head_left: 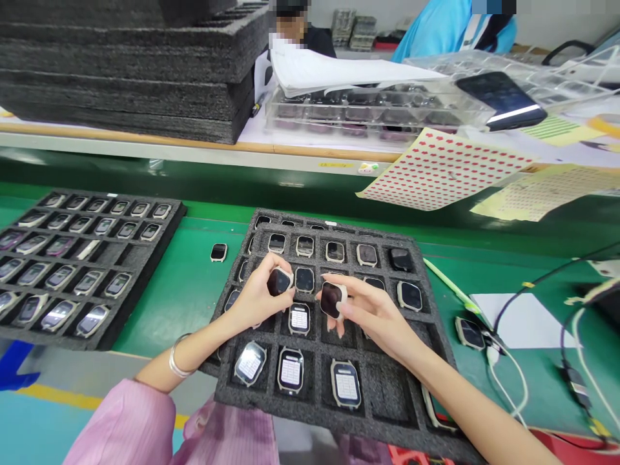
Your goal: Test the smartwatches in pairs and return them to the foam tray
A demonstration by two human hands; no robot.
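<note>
A black foam tray with pockets lies tilted in front of me and holds several smartwatch bodies, some with lit screens. My left hand is closed on a dark-screened watch body just above the tray. My right hand pinches a second dark-screened watch body over the tray's middle. The two watches are held close together but apart.
A second foam tray of watch bodies sits at the left. One loose watch lies on the green mat, another at the right beside cables. Stacked foam sheets, clear plastic trays, a red-dotted sticker sheet and a phone are behind. Other people sit beyond the bench.
</note>
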